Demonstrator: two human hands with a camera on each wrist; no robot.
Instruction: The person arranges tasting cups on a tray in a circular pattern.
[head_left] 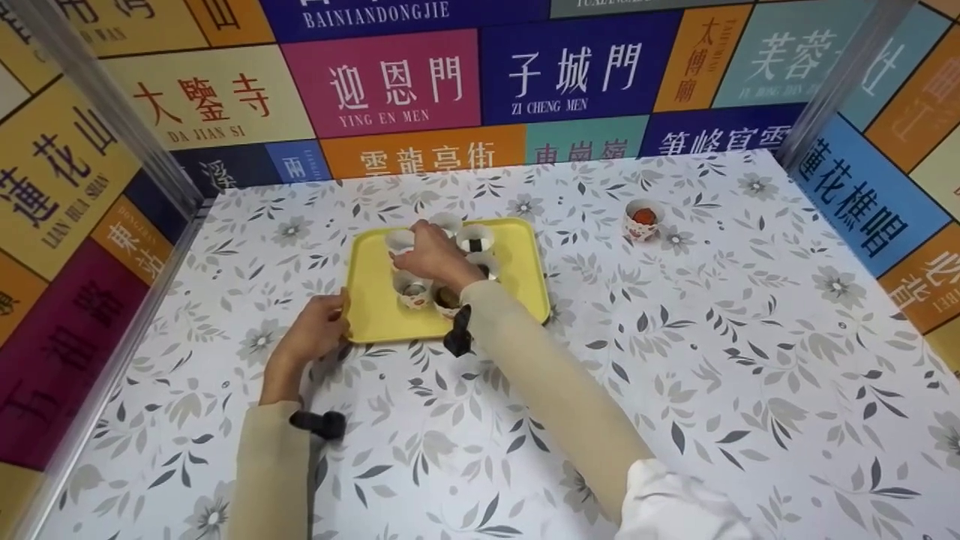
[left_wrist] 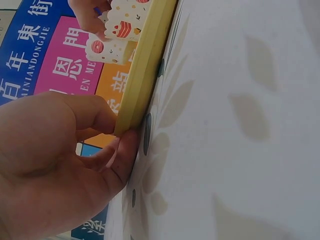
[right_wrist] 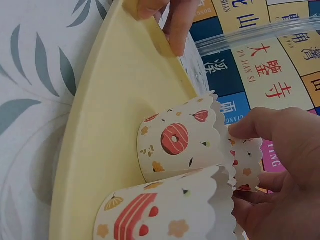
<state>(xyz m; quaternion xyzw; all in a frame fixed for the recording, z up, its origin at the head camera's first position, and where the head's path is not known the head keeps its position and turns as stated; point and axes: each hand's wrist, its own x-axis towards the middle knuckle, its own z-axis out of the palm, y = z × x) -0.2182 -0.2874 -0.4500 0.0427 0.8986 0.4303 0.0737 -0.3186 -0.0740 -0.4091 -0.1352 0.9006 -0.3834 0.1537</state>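
Observation:
A yellow tray (head_left: 367, 300) lies on the table with several white paper baking cups on it, printed with cakes and doughnuts. My left hand (head_left: 319, 330) pinches the tray's left edge, its thumb and fingers on either side of the rim in the left wrist view. Over the cups reaches my right hand (head_left: 435, 255), its thumb and fingers around the rim of a paper cup (right_wrist: 246, 162) at the back left of the group. Nearer in the right wrist view stand a doughnut-print cup (right_wrist: 182, 140) and a cake-print cup (right_wrist: 160, 212). Dark pieces show inside some cups.
Another paper cup (head_left: 643, 231) with a reddish-orange piece (head_left: 643, 216) inside stands apart, right of the tray. A floral cloth (head_left: 600, 360) covers the table. Panels with printed place names (head_left: 382, 82) rise behind and at both sides.

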